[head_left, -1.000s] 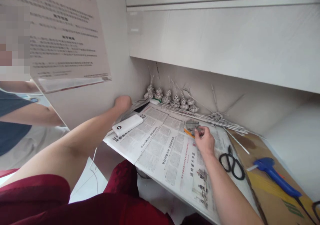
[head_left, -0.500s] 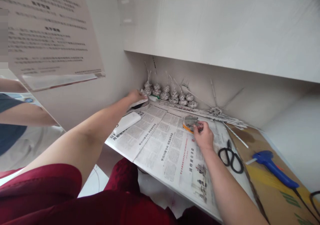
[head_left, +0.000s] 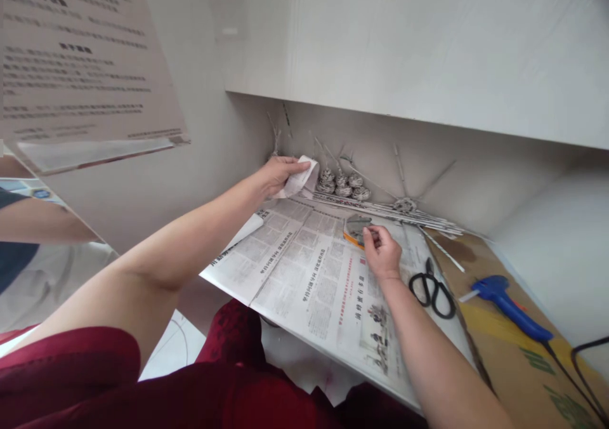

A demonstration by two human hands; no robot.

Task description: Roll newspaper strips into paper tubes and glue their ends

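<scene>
My left hand [head_left: 278, 176] pinches a folded white paper strip [head_left: 308, 174] between thumb and fingers, raised above the far left of the newspaper. Below that forearm a white object [head_left: 245, 231] shows in part. With its fingertips pinched together, my right hand [head_left: 384, 254] is at the edge of a small grey piece [head_left: 358, 224] with an orange rim. What this piece is, I cannot make out. Behind both hands stand several small gourd-shaped coils of rolled paper [head_left: 343, 181]; my left hand hides some of them. Black-handled scissors [head_left: 432, 292] lie right of my right wrist.
Newspaper [head_left: 295, 277] covers the work surface. Long paper rods [head_left: 419, 218] lie along the back under a low white panel [head_left: 404, 48]. At right, a blue glue gun [head_left: 514, 308] with a cord rests on cardboard [head_left: 499, 365]. Another person's arm [head_left: 47, 219] shows far left.
My left hand has moved right and up with the paper strip, now covering some of the paper coils. My right hand stays by the grey piece. The whole view has shifted slightly.
</scene>
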